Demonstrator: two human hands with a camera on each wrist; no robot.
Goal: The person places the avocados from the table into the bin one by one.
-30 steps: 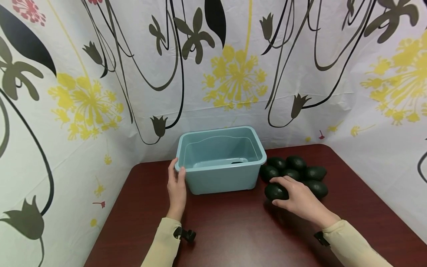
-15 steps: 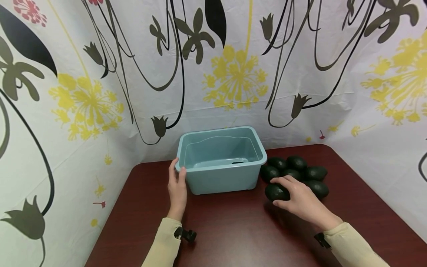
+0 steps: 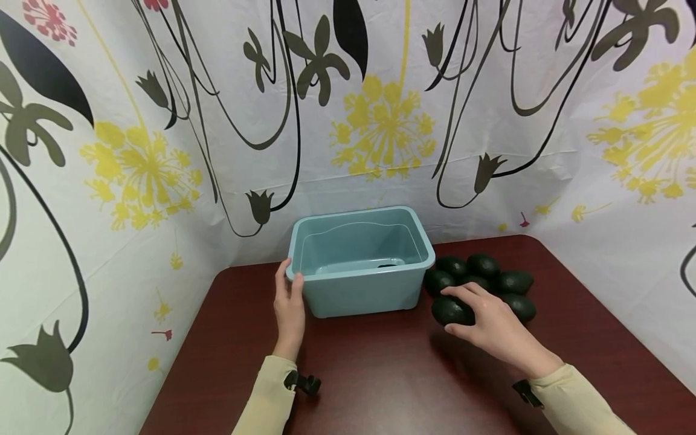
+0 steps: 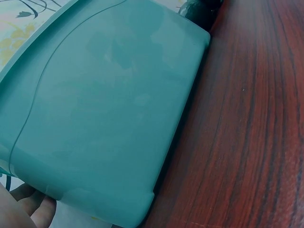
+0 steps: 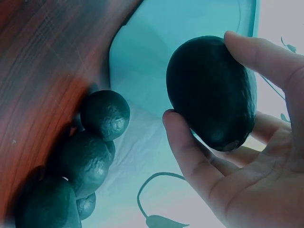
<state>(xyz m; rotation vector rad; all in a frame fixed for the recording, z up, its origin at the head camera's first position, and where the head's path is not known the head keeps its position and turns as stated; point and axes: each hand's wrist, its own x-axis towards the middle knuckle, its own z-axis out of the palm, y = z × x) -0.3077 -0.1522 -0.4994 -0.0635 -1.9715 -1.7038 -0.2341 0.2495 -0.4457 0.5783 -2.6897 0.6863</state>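
Your left hand (image 3: 289, 311) touches the bin (image 3: 361, 293) at its near left corner, fingers fairly straight, thumb apart from them. Inside the bin, toward the right, a dark thing (image 3: 387, 264) shows at the bottom, mostly hidden. Right of the bin, your right hand (image 3: 492, 329) grips an avocado (image 3: 450, 311) between thumb and fingers; the other avocados (image 3: 513, 282) cluster beyond it.

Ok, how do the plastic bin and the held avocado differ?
The plastic bin is light blue, the held avocado dark green. The bin is boxy and much larger than the oval avocado. The bin stands on the table; the right hand holds the avocado aloft. Both are touched, the bin by the left hand.
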